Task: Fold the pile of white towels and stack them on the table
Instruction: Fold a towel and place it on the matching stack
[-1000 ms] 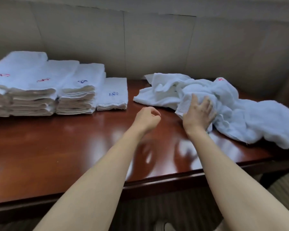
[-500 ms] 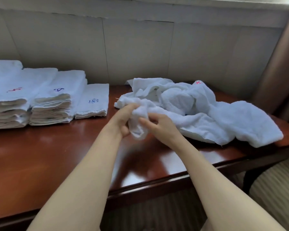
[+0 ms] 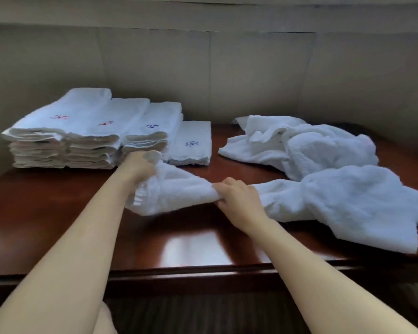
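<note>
A white towel (image 3: 343, 203) stretches across the dark wooden table (image 3: 58, 213) from the centre to the right edge. My left hand (image 3: 138, 168) grips its left end, bunched, just in front of the folded stacks. Further along the same towel, my right hand (image 3: 239, 198) grips it near the table's middle. Behind it lies a crumpled pile of white towels (image 3: 299, 145). Folded towels stand in stacks (image 3: 87, 136) at the back left, with a low folded stack (image 3: 193, 145) beside them bearing a blue mark.
A beige panelled wall (image 3: 227, 73) runs right behind the table. The table's front edge (image 3: 203, 273) lies below my forearms, with striped carpet underneath it. The stacks carry red and blue embroidered marks.
Both hands took hold of one towel and pulled it out of the pile toward the left. My left hand has moved away from my right, drawing the towel taut.
</note>
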